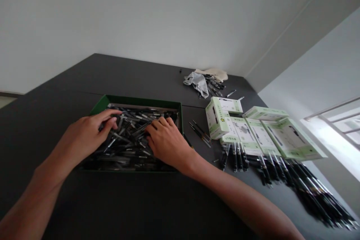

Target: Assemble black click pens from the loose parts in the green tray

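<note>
A green box [143,102] on the dark table holds a jumbled heap of black and clear pens [128,153]. My left hand [90,131] is over the box's left side, thumb and index finger curled toward each other with a small dark gap between them; whatever they pinch is too blurred to name. Over the right half of the heap, my right hand [165,138] has its fingers curled down among the pens. Its fingertips are partly hidden, and I cannot make out what they grip.
Green-and-white pen cartons [218,118] stand and lie to the right. Rows of pens [312,187] are laid out before them. A few loose pens [201,133] lie beside the box. Farther back are a grey cloth [197,82], a beige cloth [215,73] and more pens.
</note>
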### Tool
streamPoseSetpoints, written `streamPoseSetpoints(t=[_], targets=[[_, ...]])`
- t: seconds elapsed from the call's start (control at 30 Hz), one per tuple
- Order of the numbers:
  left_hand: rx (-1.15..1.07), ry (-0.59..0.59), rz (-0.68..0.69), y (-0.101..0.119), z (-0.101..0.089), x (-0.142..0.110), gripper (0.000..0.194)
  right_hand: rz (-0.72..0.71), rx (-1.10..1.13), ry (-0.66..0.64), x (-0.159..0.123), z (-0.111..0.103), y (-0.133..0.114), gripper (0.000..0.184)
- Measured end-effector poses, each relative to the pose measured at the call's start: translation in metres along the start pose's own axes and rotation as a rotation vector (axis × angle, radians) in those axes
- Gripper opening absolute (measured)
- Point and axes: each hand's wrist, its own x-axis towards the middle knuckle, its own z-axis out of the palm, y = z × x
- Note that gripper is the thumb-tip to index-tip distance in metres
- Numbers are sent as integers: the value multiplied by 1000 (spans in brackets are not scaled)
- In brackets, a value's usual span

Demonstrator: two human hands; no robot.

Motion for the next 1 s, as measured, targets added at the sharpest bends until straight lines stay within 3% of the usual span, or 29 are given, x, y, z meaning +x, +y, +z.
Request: streamPoseSetpoints(t=[0.1,0.3,0.4,0.5,0.63,0.8,0.87,1.0], targets=[[15,95,56,-2,1,1,46,34,-5,-1,0,0,-1,16],[112,86,177,-15,14,6,45,100,-5,14,-2,4,0,26],[135,38,232,-19,19,6,39,114,-16,-14,-2,5,0,27],[-5,-48,296,-21,23,5,37,96,-7,-30,-1,4,0,25],[-118,-125,367,-20,26,3,44,88,9,-66,1,-1,-1,23],[-110,-188,461,-13,18,3,52,45,46,-116,2,-5,-3,35],[-57,-116,457,-9,10,4,48,48,53,-127,1,-5,-3,36],[-18,106,317,-5,0,4,48,45,33,-108,0,-4,-3,29]])
